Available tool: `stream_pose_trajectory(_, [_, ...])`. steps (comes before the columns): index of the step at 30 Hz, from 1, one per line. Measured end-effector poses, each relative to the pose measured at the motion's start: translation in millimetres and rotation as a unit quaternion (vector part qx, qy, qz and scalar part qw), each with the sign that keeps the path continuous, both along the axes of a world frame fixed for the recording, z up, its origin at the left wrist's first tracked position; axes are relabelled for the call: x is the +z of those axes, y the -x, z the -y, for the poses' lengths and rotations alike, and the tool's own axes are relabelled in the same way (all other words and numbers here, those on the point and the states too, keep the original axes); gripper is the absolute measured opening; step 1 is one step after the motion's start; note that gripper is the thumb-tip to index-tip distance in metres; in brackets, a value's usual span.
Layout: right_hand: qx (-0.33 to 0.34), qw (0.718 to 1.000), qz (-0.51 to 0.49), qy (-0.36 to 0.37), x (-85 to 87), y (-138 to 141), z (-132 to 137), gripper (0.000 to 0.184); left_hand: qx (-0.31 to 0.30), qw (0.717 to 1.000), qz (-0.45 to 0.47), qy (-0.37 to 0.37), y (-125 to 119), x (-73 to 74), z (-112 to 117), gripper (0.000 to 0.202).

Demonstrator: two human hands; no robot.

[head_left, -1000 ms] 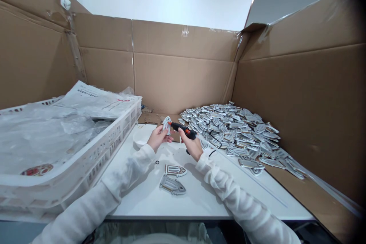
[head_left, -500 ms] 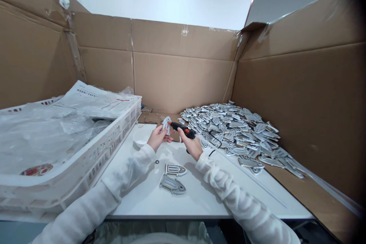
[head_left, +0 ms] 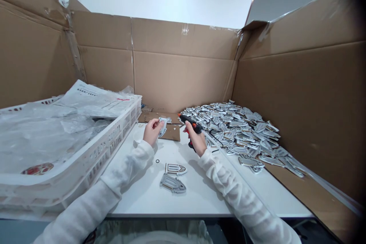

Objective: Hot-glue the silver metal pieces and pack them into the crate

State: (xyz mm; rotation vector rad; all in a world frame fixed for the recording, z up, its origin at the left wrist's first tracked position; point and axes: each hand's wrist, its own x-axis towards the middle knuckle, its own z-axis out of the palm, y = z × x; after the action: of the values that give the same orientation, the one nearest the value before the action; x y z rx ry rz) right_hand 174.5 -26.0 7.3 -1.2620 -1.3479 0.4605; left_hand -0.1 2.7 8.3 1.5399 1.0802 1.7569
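Observation:
Pinched in my left hand (head_left: 152, 131) is a small arched grey-and-white cutout piece (head_left: 163, 126), tilted above the table. My right hand (head_left: 195, 137) is wrapped round a black and orange glue gun (head_left: 189, 121), its orange tip pointing up and left, apart from the piece. A clear glue stick (head_left: 208, 135) sticks out from the gun's rear. Between my forearms lie a brown-patterned arched piece (head_left: 175, 169) and a grey arched piece (head_left: 172, 183). Close by is a small black ring (head_left: 157, 161).
Many similar cutouts form a large pile (head_left: 234, 129) at the right. On the left stands a white plastic basket (head_left: 114, 133) with plastic bags and printed paper (head_left: 91, 99). Cardboard walls (head_left: 183, 68) surround the white table (head_left: 206, 198); a cardboard scrap (head_left: 173, 133) lies behind my hands.
My hands have drawn apart. The glue gun has moved right and up, its tip off the piece. My left hand has shifted left and turned the piece.

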Motion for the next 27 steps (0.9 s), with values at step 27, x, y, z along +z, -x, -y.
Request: stream_pose_trajectory(27, [0.132, 0.979, 0.133, -0.078, 0.9, 13, 14, 0.033, -0.179, 0.974, 0.047, 0.129, -15, 2.6, 15, 0.012])
